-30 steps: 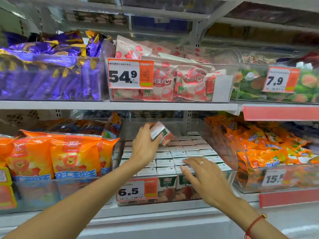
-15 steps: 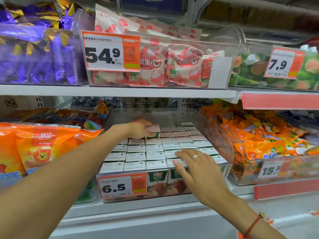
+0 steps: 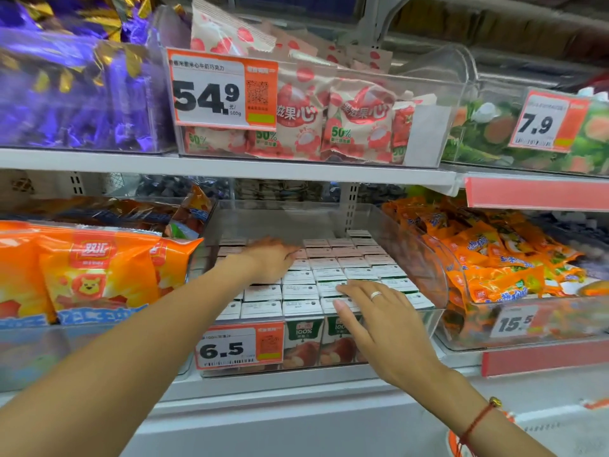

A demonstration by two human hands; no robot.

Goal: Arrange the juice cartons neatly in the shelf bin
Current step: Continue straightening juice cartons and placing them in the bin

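Note:
Rows of juice cartons (image 3: 329, 275) with white tops stand packed in a clear shelf bin (image 3: 431, 258) on the lower shelf; the front row shows green and lychee-print faces. My left hand (image 3: 270, 258) reaches deep into the bin and lies palm down on the back-left rows, fingers pointing right, with no carton visible in it. My right hand (image 3: 372, 311), wearing a ring, rests with straight spread fingers on the tops of the front-right cartons. An orange 6.5 price tag (image 3: 239, 346) covers the bin's front left.
Orange sausage bags (image 3: 99, 275) fill the bin to the left. Orange snack packs (image 3: 494, 258) fill the bin to the right. The upper shelf (image 3: 230, 166) hangs close above, carrying a lychee candy bin (image 3: 329, 117) and purple sweets (image 3: 72, 94).
My left hand, which held a carton up over the bin, has lowered it into the back rows and now lies flat there. My right hand stayed on the front cartons.

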